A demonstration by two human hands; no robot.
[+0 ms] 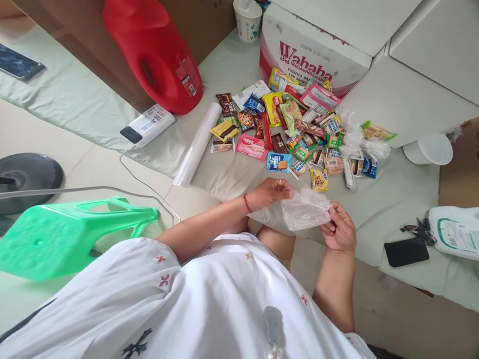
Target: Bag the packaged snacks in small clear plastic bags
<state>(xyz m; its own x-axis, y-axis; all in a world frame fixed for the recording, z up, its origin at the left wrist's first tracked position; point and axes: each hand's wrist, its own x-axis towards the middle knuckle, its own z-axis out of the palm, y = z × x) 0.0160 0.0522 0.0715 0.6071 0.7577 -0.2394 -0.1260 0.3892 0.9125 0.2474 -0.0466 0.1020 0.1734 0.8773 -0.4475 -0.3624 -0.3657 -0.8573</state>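
The left hand (270,194) pinches one corner of a clear plastic bag (306,210) between thumb and fingers, and the right hand (339,229) pinches its opposite side, so that the bag hangs stretched between them, just above the person's lap. The film is thin and crinkled; it seems empty, though its mouth is hard to make out. A red cord (246,203) circles the left wrist.

Beyond the hands, a heap of wrapped snacks (310,128) spreads over a pale green cloth (377,199), reaching back to a Wahaha carton (312,55). Left of the heap lies a roll of clear plastic (198,144), with a red jug (157,55) farther back. A white tub (428,149) sits right of the snacks, and a black wallet-like item (406,252) lies near a white bottle (454,232). A green stool (56,234) lies at the far left.
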